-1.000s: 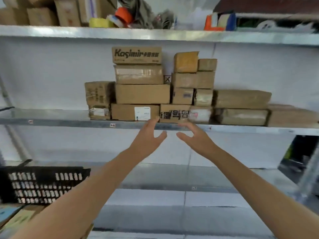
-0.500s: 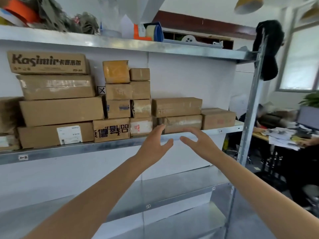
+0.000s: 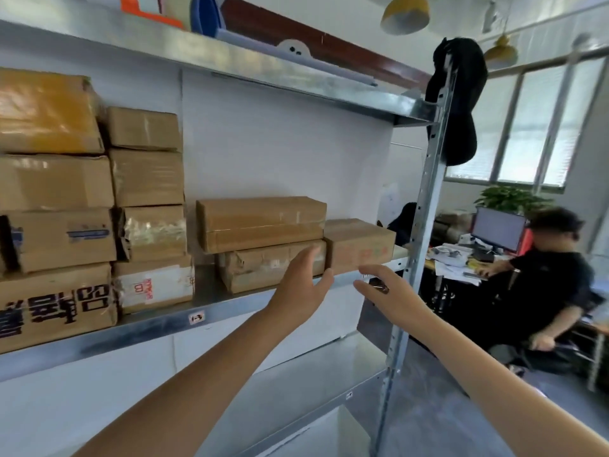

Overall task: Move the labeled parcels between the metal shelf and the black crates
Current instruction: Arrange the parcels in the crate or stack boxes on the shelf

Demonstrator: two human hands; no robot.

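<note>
Parcels [image 3: 56,239] filled the metal shelf [image 3: 158,328]. Left hand [image 3: 301,285] and right hand [image 3: 392,291], both spread and empty, hovered by the small box [image 3: 359,244] at its right end. Likely light and stiff; best taken by its two sides. Its label was blurred; no crates showed.

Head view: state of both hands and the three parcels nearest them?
left hand, open, empty, in front of lower parcel.
right hand, open, empty, just below end parcel.
end parcel, closed, on metal shelf, ungripped.
top parcel, taped shut, stacked on lower parcel.
lower parcel, crumpled, taped, on metal shelf.
</note>
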